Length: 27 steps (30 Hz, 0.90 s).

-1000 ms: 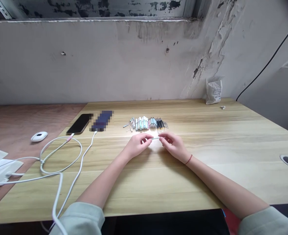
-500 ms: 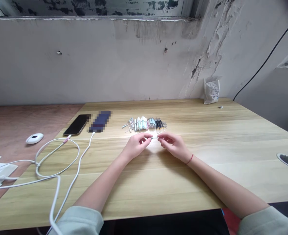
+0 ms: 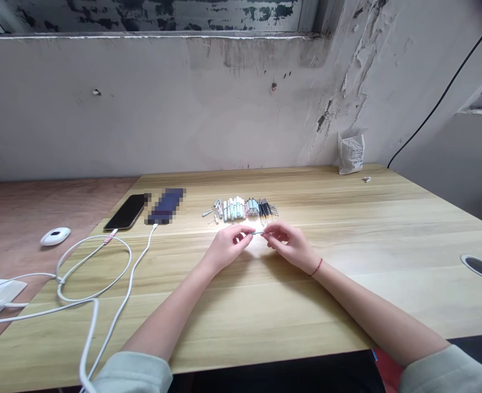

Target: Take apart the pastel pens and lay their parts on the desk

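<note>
Between my two hands runs a thin pale-green pen part (image 3: 257,233), held level just above the table. My left hand (image 3: 230,244) pinches its left end with thumb and forefinger. At the other end, the thumb and fingers of my right hand (image 3: 286,240) close on it; that tip is hidden. Just beyond lie pen parts in a row: pale printed barrels (image 3: 234,208), grey-blue short tubes (image 3: 252,207), dark refills with orange ends (image 3: 266,212) and small metal pieces, perhaps springs (image 3: 274,209). A few loose small pieces (image 3: 213,219) lie at the row's left.
Two phones, one black (image 3: 126,212) and one blurred (image 3: 166,206), lie to the left with white charging cables (image 3: 132,273) looping toward me. A white rounded case (image 3: 55,236) sits farther left. At the back right stands a white packet (image 3: 351,154); a round inset (image 3: 481,267) is at right.
The view has shifted slightly. Both hands keep their pinch on the pen part, with the right fingers a little closer in toward the left hand.
</note>
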{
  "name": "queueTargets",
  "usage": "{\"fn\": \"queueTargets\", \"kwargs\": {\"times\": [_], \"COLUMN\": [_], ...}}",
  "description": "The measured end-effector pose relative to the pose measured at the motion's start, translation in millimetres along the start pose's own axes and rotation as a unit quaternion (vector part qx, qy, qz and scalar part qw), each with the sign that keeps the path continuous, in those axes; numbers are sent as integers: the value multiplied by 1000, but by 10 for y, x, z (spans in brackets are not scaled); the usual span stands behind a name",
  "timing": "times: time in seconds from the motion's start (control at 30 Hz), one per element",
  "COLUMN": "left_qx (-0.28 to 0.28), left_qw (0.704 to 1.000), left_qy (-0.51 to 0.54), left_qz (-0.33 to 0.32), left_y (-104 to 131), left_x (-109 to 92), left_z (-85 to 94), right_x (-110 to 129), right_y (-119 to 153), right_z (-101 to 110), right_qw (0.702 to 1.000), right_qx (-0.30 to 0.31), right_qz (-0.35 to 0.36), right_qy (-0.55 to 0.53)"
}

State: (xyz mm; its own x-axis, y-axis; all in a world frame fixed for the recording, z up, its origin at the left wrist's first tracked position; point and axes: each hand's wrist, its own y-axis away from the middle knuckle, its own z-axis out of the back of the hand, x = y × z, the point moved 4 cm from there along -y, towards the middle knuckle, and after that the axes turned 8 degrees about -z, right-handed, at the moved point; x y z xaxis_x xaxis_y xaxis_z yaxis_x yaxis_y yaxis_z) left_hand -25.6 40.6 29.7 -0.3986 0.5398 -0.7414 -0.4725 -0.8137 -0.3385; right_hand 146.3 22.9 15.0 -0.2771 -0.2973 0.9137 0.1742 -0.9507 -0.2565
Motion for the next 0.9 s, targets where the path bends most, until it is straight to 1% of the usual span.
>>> {"fn": "queueTargets", "kwargs": {"times": [0.2, 0.3, 0.4, 0.5, 0.63, 0.77, 0.83, 0.9], "left_qx": [16, 30, 37, 18, -28, -38, -38, -39], "left_qw": [1000, 999, 999, 999, 998, 994, 994, 996], "left_qy": [-9, -8, 3, 9, -17, -36, -29, -15], "left_qz": [-9, -13, -30, -40, -56, -93, -94, -81], "left_y": [-1, 2, 8, 16, 26, 32, 34, 36], "left_x": [-12, -18, -43, -64, -91, -130, -134, -125], "left_z": [-13, -33, -63, -73, -49, -49, -60, -71], "right_x": [7, 48, 90, 96, 52, 40, 61, 88], "right_y": [0, 10, 19, 19, 12, 9, 9, 14], "right_z": [10, -5, -25, -22, -4, 8, 12, 7], "right_qw": [1000, 999, 997, 996, 998, 998, 997, 996], "right_qx": [-11, -2, 7, -4, -14, -9, -5, 9], "right_qz": [10, 30, 52, 60, 35, 23, 31, 42], "right_qy": [19, 45, 61, 59, 47, 56, 67, 77]}}
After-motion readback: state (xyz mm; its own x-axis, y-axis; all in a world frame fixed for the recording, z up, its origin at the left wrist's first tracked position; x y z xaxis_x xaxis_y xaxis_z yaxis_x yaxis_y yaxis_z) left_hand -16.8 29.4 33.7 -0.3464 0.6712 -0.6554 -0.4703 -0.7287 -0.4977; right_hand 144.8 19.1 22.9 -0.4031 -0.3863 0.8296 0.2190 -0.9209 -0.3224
